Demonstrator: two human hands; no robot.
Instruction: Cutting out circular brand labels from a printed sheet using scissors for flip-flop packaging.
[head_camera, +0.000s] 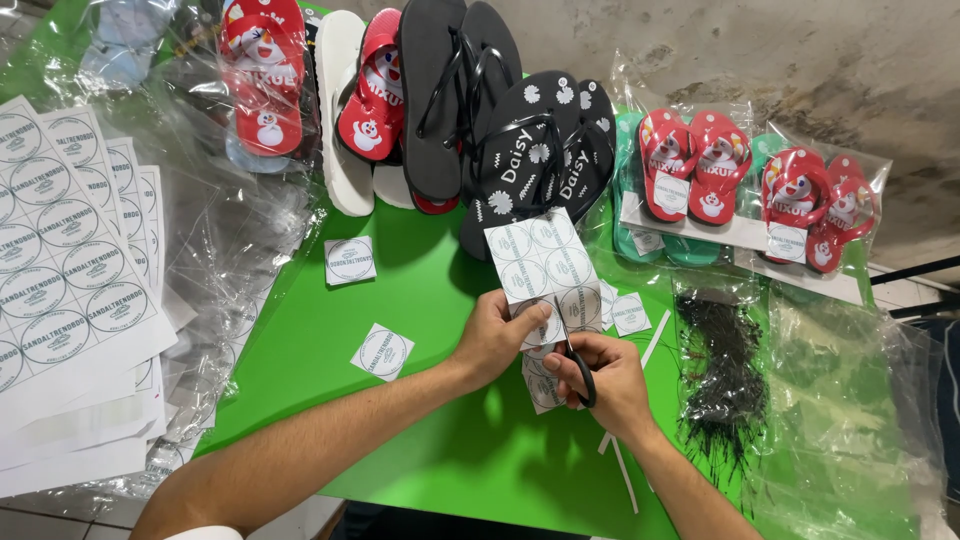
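Note:
My left hand (493, 338) pinches the lower edge of a white label sheet (540, 262) printed with round labels, holding it upright over the green table (430, 300). My right hand (606, 378) grips black-handled scissors (574, 357), whose blades point up into the sheet beside my left thumb. Two cut square labels lie on the table, one (350, 260) to the upper left and one (381, 352) nearer my left forearm. More cut labels (629, 313) lie just right of the sheet, partly under my hands.
Stacks of uncut label sheets (70, 270) lie at the left on crumpled clear plastic (235, 250). Black flip-flops (530, 160) and red flip-flops (262, 75) line the back. Bagged red pairs (695, 165) sit at right, beside a bag of black fasteners (722, 370).

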